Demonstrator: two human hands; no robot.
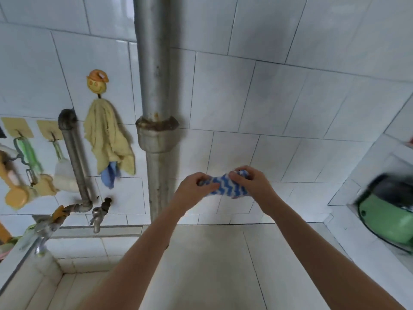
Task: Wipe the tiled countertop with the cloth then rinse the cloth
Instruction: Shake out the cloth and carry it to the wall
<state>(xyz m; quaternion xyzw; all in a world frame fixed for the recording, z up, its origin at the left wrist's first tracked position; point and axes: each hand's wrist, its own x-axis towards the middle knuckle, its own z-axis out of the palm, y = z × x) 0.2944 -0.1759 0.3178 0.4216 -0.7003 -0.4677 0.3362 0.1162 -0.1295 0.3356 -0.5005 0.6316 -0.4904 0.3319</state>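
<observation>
Right now, label by label:

Cloth: a blue-and-white zigzag cloth [224, 185] is bunched and stretched between both hands, held in the air above the tiled countertop [207, 265] and in front of the white wall tiles.
Left hand: the left hand [196, 186] is closed, fingers curled over the cloth's left end, thumb pressing on top.
Right hand: the right hand [252, 183] is closed on the cloth's right end, which is wadded up under the fingertips.
Countertop: pale tiles with thin dark grout lines run under both forearms; the part in view looks bare.
Basin: a tiled sink basin [44, 285] drops away at lower left, just beside the countertop.
Taps: two metal taps [98, 217] hang over the basin, fed by a thin wall pipe [76, 159]; they are well to the left of the cloth.
Drainpipe: a thick grey drainpipe [155, 108] with a rusty collar stands against the wall just left of the left hand, between the cloth and the taps.
Wall hooks: a yellow rag [107, 142] hangs from a smiley hook [97, 82]; blurred utensils [29, 159] hang further left.
Right side: a green appliance [388, 218], blurred, sits in the recess at right.
</observation>
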